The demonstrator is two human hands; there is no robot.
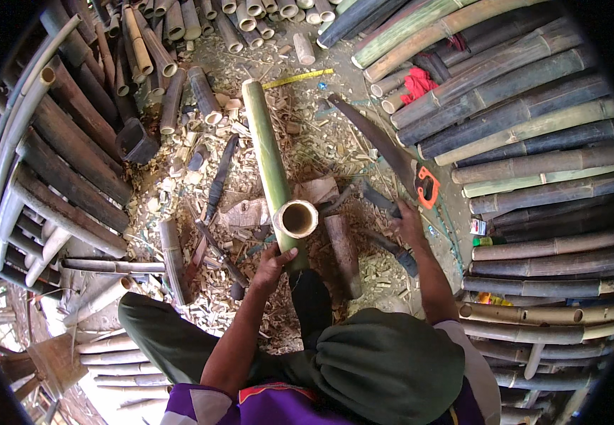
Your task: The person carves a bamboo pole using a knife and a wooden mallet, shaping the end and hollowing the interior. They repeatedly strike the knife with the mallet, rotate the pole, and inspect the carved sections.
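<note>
The person wears dark green trousers and a purple top with white patches and a thin red trim. Both forearms are bare, the sleeves short.

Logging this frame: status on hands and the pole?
Left hand grips green bamboo pole below its cut end. Right hand on a tool handle on the ground. Saw and wood chips lie around the pole.
</note>
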